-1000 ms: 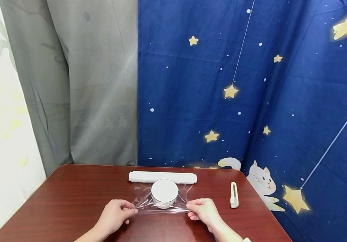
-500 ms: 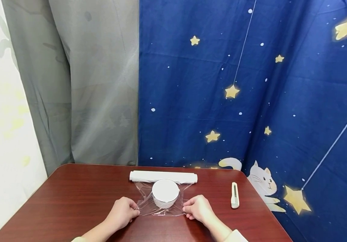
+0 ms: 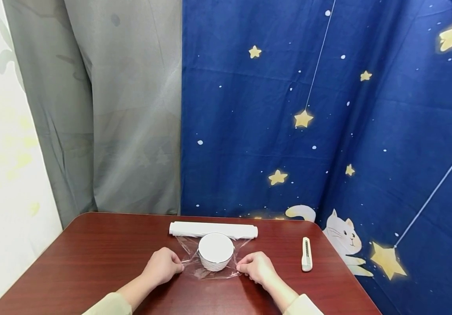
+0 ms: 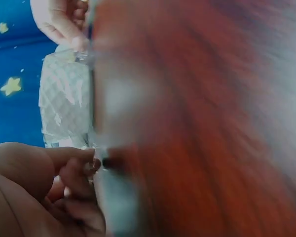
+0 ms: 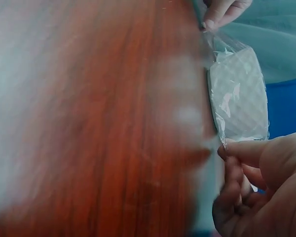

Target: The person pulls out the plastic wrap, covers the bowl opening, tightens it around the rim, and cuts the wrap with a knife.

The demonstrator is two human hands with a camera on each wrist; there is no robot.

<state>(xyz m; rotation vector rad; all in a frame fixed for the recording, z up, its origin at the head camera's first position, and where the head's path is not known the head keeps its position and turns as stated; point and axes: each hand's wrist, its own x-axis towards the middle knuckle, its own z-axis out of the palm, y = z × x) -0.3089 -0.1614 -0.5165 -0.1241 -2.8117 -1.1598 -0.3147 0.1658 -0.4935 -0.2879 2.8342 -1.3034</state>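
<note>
A white bowl (image 3: 215,251) with a quilted outer wall stands on the table, clear plastic wrap (image 3: 202,274) draped over it and spread around its base. At the bowl's left, my left hand (image 3: 163,264) pinches the near left corner of the wrap between thumb and forefinger. My right hand (image 3: 258,267) pinches the wrap's near right corner the same way. In the left wrist view the wrap clings in creases to the bowl's side (image 4: 66,96), and both hands are low at the tabletop. The right wrist view shows the film drawn down over the bowl (image 5: 239,96).
A white roll of wrap (image 3: 213,229) lies right behind the bowl, its film running toward the bowl. A white box cutter (image 3: 306,254) lies on the right of the reddish-brown table (image 3: 111,245). Grey and blue star-patterned curtains (image 3: 241,131) hang behind the table.
Both hands have moved inward toward the bowl and slightly away from me, still pinching the wrap. The film, stretched taut in front before, now lies lower around the bowl's base.
</note>
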